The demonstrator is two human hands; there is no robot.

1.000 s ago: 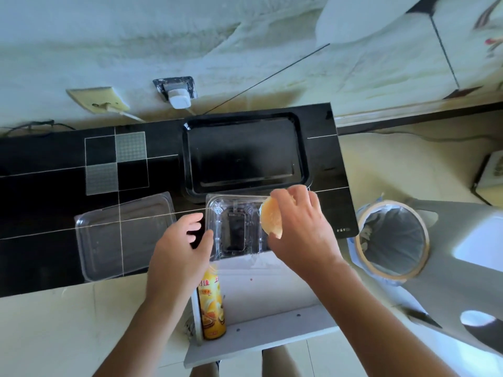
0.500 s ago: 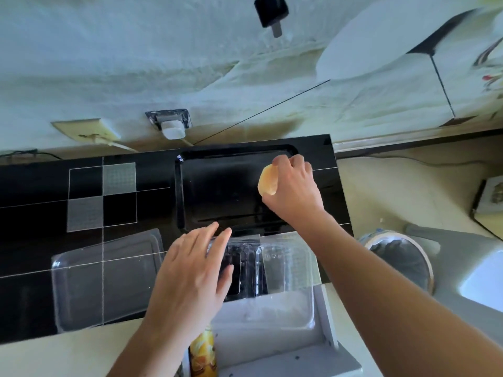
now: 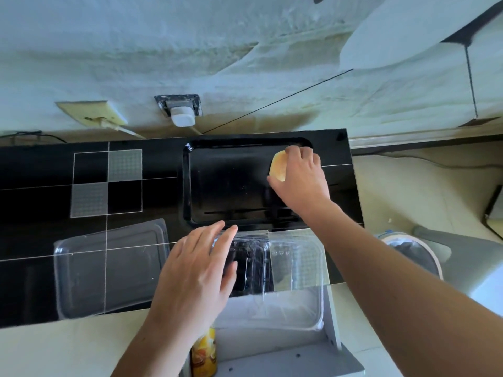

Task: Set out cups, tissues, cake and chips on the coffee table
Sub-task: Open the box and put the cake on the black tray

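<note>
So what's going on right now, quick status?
Right hand grips cake over black tray's right end. Left hand flat on clear container. Nothing blocking tray.

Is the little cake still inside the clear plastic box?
No, the right hand holds the cake over the black tray, away from the clear box.

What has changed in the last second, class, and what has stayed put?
The right hand carried the cake from the clear container out over the black tray, gripping it throughout. The left hand opened flat on the container. The loose lid and chips can stayed.
</note>
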